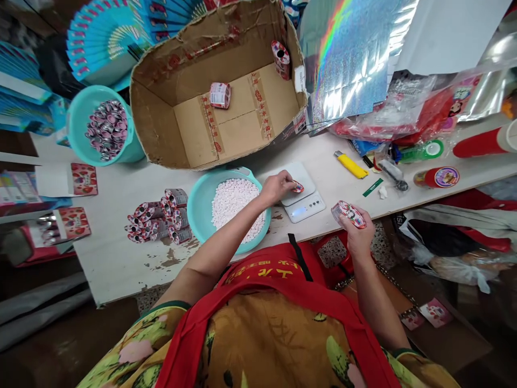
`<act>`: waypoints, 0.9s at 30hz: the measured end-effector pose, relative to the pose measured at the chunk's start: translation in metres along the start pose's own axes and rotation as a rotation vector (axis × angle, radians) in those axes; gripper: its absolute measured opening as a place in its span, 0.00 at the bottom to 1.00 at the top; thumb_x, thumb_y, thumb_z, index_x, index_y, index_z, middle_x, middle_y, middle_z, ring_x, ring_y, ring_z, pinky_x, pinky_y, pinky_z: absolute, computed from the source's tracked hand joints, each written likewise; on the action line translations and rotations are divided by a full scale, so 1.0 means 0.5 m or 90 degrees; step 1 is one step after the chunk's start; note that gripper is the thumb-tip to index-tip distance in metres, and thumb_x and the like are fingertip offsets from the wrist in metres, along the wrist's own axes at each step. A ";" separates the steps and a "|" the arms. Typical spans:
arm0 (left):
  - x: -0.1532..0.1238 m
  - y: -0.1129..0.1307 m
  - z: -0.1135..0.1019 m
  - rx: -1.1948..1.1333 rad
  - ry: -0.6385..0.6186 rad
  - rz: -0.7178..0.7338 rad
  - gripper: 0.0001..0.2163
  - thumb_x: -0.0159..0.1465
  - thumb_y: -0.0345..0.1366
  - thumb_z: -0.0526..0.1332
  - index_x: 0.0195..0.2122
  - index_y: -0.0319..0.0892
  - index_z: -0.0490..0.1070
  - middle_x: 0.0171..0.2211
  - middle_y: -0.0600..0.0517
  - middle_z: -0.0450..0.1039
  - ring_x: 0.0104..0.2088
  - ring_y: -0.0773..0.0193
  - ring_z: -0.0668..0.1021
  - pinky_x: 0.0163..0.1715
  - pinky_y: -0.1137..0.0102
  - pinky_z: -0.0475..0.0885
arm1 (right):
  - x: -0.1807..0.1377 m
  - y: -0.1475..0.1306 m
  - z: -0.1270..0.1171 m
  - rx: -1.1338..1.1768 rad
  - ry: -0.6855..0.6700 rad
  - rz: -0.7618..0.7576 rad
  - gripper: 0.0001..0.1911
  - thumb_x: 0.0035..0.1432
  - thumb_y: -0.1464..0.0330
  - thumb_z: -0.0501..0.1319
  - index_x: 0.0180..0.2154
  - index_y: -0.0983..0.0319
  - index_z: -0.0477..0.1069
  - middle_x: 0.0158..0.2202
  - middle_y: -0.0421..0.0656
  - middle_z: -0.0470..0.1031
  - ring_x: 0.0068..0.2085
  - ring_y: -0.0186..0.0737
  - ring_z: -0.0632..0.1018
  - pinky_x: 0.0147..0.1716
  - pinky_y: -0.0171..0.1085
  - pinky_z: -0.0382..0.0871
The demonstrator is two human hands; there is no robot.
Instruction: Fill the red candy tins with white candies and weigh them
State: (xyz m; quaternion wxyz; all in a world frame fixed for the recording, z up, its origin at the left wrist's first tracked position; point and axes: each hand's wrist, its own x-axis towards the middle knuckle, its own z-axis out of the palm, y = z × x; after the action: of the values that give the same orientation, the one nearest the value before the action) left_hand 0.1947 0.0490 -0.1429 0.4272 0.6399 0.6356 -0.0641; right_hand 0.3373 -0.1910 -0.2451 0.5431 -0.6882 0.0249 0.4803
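My left hand (278, 186) reaches over the digital scale (301, 207), its fingers pinching a small oval piece with colourful red print (298, 186). Whether that piece rests on the weighing plate I cannot tell. My right hand (357, 229), off the table's front edge, is closed around a small oval printed tin (352, 214), its decorated face turned up. Under my left forearm stands a turquoise basin (197, 207) holding many small pale pink tablets (232, 202). Left of it lies a stack of similar red-printed tins (157, 215), several with dark open ends.
A large cardboard box (161, 113) stands behind, with two printed tins inside. To its left, a turquoise bucket (75, 129) holds small silvery-pink caps (107, 129). A yellow box cutter (351, 165), a jar (442, 177), a red cup (480, 141) and plastic bags lie right of the scale.
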 end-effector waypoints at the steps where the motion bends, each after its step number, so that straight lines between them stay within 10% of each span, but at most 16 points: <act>1: -0.004 0.004 -0.015 -0.089 0.010 -0.028 0.09 0.57 0.32 0.72 0.26 0.43 0.72 0.19 0.57 0.64 0.21 0.68 0.64 0.24 0.73 0.54 | 0.001 -0.002 0.002 0.003 -0.003 -0.002 0.29 0.41 0.58 0.76 0.46 0.62 0.78 0.42 0.46 0.82 0.40 0.42 0.81 0.48 0.45 0.77; 7: -0.078 -0.008 -0.159 -0.512 0.104 -0.146 0.05 0.64 0.34 0.68 0.36 0.40 0.74 0.21 0.57 0.64 0.15 0.77 0.62 0.14 0.80 0.49 | 0.012 -0.006 0.014 0.010 -0.017 -0.018 0.30 0.42 0.59 0.75 0.48 0.62 0.77 0.46 0.47 0.81 0.43 0.42 0.81 0.50 0.44 0.76; 14: -0.206 -0.125 -0.199 -0.479 0.173 -0.455 0.07 0.69 0.30 0.59 0.34 0.35 0.71 0.20 0.53 0.68 0.16 0.72 0.71 0.15 0.80 0.64 | 0.020 -0.012 0.025 0.039 -0.029 -0.005 0.30 0.41 0.61 0.76 0.48 0.62 0.77 0.43 0.43 0.81 0.41 0.40 0.81 0.48 0.42 0.76; 27: -0.161 -0.072 -0.123 -0.381 0.039 -0.204 0.22 0.58 0.53 0.70 0.28 0.41 0.64 0.20 0.58 0.61 0.16 0.75 0.61 0.15 0.77 0.49 | 0.019 -0.020 0.041 0.005 -0.050 -0.027 0.31 0.42 0.58 0.76 0.48 0.63 0.77 0.44 0.45 0.81 0.43 0.42 0.81 0.49 0.44 0.76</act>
State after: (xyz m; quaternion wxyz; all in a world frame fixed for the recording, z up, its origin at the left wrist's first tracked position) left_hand 0.1204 0.0205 -0.0706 0.5613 0.3797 0.7313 0.0777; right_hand 0.3349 -0.1662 -0.2435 0.5566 -0.6671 -0.0087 0.4951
